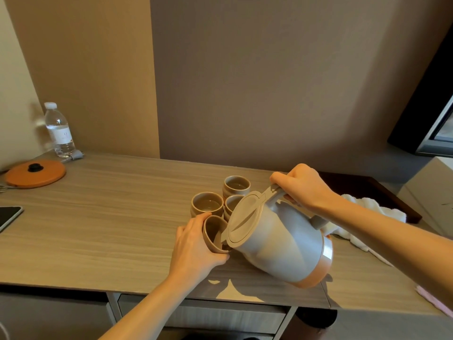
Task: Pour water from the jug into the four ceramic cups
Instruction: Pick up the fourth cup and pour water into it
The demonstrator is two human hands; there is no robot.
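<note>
Right hand: jug; left hand: cup

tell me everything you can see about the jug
The jug has a grey-blue body, a beige lid and handle, and an orange band round its base. It looks like plastic. The lid is on. The right hand grips the handle and holds the jug tipped steeply leftward over the wooden desk. Its spout is at the mouth of a tilted ceramic cup held by the left hand. No stream of water is visible.
</note>
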